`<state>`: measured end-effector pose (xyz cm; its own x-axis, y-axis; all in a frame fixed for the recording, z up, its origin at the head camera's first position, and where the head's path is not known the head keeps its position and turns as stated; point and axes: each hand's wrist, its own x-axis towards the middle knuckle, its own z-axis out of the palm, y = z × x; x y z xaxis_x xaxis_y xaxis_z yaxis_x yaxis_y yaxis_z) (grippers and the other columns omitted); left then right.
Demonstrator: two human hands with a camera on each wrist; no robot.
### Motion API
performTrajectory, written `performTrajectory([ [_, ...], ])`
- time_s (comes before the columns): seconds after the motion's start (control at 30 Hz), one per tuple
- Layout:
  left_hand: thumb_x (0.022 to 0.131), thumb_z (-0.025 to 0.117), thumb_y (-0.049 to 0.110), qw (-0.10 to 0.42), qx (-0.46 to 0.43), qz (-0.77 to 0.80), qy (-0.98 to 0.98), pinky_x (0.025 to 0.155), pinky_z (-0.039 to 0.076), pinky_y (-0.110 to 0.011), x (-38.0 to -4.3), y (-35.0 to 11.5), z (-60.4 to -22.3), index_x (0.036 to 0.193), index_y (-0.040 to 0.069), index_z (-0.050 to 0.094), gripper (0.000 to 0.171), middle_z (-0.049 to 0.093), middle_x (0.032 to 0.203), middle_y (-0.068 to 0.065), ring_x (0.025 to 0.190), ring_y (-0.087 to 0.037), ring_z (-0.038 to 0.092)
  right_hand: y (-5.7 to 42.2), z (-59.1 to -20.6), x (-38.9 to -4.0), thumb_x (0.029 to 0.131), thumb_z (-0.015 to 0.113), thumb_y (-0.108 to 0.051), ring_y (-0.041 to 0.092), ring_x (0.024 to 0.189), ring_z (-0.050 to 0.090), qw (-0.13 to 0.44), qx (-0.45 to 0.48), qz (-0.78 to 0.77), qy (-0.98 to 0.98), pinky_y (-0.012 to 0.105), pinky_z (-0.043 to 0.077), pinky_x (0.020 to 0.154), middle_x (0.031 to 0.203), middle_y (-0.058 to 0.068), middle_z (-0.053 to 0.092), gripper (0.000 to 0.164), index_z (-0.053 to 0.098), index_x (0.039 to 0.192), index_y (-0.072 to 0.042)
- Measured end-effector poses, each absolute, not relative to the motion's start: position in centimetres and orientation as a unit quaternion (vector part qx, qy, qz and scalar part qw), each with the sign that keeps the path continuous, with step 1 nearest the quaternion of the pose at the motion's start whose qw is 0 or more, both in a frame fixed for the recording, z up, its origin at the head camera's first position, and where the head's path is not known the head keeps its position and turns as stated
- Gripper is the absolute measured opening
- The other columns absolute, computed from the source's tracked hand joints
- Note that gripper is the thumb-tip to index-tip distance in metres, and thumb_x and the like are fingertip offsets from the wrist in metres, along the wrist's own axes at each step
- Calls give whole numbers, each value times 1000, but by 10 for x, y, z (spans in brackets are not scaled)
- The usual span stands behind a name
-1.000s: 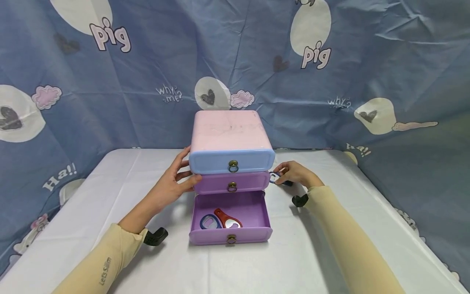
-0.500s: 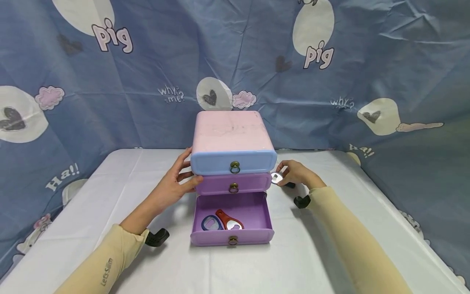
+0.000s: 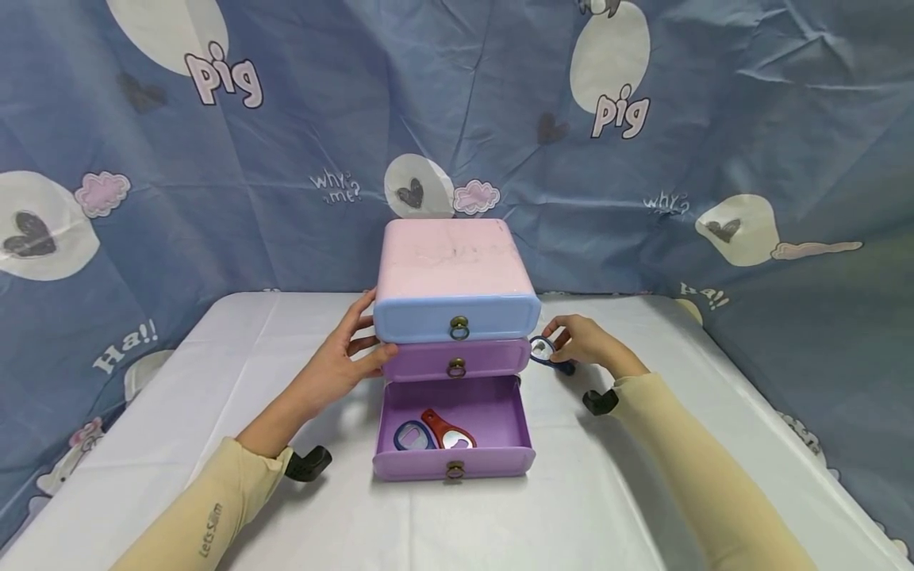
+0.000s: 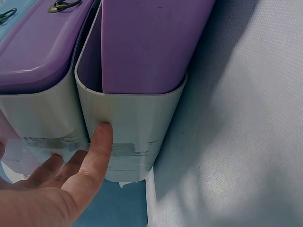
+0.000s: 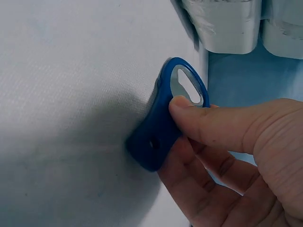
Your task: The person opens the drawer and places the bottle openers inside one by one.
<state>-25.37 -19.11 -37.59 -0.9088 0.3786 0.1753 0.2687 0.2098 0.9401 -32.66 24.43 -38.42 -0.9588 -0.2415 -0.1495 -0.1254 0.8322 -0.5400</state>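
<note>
A small drawer cabinet (image 3: pixel 453 254) stands mid-table, with a pink top, a blue top drawer and two purple drawers below. My left hand (image 3: pixel 336 365) rests on its left side, fingers extended and touching the pale casing (image 4: pixel 135 111) in the left wrist view. To the right of the cabinet, my right hand (image 3: pixel 585 345) pinches a blue bottle opener (image 5: pixel 163 120) with a metal head between thumb and fingers, close over the tabletop. The pulled-out bottom drawer (image 3: pixel 410 468) contains another blue bottle opener (image 3: pixel 430 435) and a red bottle opener (image 3: pixel 432 419).
The white-covered table (image 3: pixel 571 507) extends around the cabinet. Behind it hangs a blue patterned cloth (image 3: pixel 300 246), close to the cabinet's back. Black camera mounts (image 3: pixel 309 464) stick out from the wrists. Ring pulls hang on the drawer fronts.
My right hand has drawn the blue bottle opener slightly back and turned it, so more of its head and handle shows. The left hand stays on the cabinet's side.
</note>
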Motion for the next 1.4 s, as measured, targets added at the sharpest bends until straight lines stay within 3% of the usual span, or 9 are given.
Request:
performTrajectory([
  [0.17, 106, 72, 28, 45, 208, 593, 777, 100, 61, -56, -253, -191, -377, 170, 51, 13, 90, 27, 171, -20, 155, -48, 40, 246, -385, -322, 92, 82, -5, 18, 84, 66, 102, -101, -284, 948, 28, 57, 72, 107, 16, 75, 39, 67, 129, -2],
  [0.8, 105, 73, 28, 45, 207, 593, 777, 99, 62, -55, -252, -190, -376, 169, 52, 14, 90, 27, 171, -19, 155, -48, 40, 247, -378, -307, 93, 80, -3, 12, 76, 67, 80, -142, -306, 938, 29, 59, 70, 101, 12, 75, 36, 69, 127, 0],
  [1.13, 105, 73, 28, 45, 204, 595, 777, 99, 62, -55, -252, -190, -376, 170, 50, 14, 91, 28, 171, -19, 155, -48, 40, 258, -362, -292, 95, 80, -4, 14, 83, 70, 78, -130, -361, 920, 33, 66, 79, 104, 14, 72, 39, 68, 132, 2],
  [1.4, 105, 73, 29, 45, 203, 594, 777, 99, 62, -55, -252, -190, -376, 170, 50, 13, 91, 28, 171, -19, 155, -48, 39, 269, -349, -276, 95, 81, -5, 15, 86, 70, 67, -126, -377, 915, 28, 64, 79, 107, 16, 72, 42, 67, 134, 2],
])
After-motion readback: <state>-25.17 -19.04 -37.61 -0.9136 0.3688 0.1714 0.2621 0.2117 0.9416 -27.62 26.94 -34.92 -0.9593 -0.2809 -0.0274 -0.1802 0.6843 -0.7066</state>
